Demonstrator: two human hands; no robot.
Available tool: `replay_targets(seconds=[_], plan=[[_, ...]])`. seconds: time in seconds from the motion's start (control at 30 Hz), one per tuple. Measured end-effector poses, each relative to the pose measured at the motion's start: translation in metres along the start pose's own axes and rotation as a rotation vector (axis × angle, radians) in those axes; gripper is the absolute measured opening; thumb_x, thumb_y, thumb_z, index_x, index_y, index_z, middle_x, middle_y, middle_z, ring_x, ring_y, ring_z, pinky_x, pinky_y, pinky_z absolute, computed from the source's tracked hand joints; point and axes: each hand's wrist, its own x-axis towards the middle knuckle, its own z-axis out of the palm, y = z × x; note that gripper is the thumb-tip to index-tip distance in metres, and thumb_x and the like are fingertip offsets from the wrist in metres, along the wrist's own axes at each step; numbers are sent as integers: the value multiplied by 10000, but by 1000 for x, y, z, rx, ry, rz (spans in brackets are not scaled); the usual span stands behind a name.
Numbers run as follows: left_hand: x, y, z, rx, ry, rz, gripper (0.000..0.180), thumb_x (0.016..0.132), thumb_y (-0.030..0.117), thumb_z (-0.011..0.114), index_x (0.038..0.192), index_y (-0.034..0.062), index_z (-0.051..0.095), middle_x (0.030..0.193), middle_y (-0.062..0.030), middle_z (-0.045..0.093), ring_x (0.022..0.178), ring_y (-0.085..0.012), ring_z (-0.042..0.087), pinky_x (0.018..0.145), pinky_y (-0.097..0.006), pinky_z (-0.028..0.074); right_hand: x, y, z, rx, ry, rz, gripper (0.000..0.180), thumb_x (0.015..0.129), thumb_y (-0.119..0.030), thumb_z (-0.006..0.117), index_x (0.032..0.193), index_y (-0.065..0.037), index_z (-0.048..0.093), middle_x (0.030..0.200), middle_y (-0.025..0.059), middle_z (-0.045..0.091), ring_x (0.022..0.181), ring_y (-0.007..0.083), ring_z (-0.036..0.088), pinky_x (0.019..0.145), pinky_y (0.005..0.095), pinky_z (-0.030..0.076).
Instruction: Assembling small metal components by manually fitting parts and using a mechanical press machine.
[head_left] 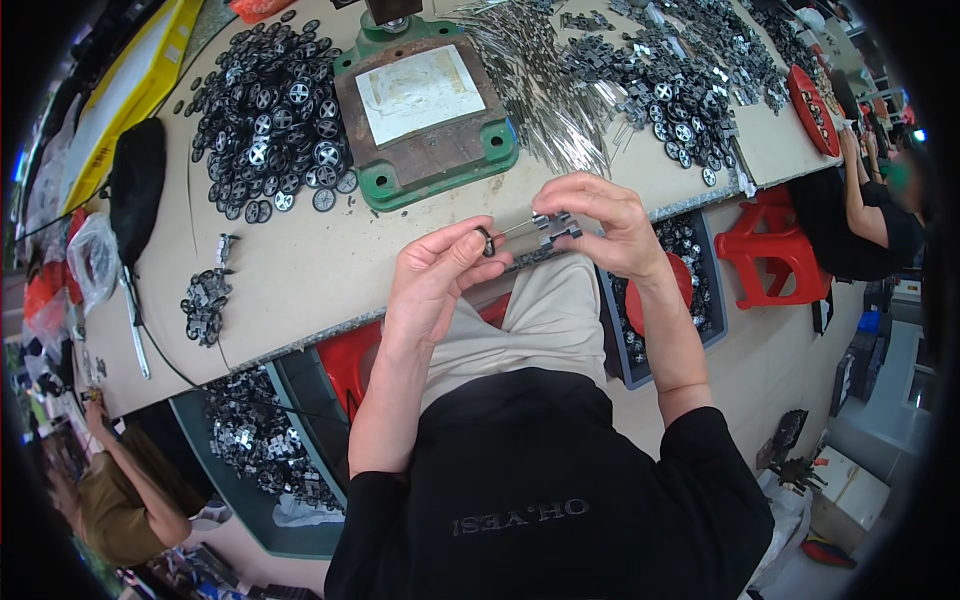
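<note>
Between the thumb and fingers of my left hand (440,265) is a small black wheel (484,241). A thin metal rod (518,229) runs from the wheel toward a dark grey plastic part (556,230), which my right hand (610,225) grips by its edges. Whether the rod enters that part or only meets it, I cannot tell. Both hands are over the table's near edge, above my lap. Beyond them stands a green metal press base (430,110) with a pale plate on top. Left of it is a heap of black wheels with silver spokes (270,120).
Loose metal rods (545,90) and more grey parts (680,60) lie right of the press. Several assembled pieces (206,300) sit at left. Below the table are a green bin (300,530), a grey crate (715,290) and a red stool (770,250). Other people work at both sides.
</note>
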Motion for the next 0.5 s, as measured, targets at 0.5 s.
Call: replay_targets(seconds=[0.5], plan=[[-6, -8, 16, 71, 96, 142, 281, 863, 57, 561, 1114, -67, 539, 984, -161, 618, 854, -243, 642, 745, -282, 547, -1, -1, 8, -163, 41, -75, 481, 691, -133, 698, 1114, 47, 556, 1122, 192, 576, 994, 298, 558, 849, 355, 428]])
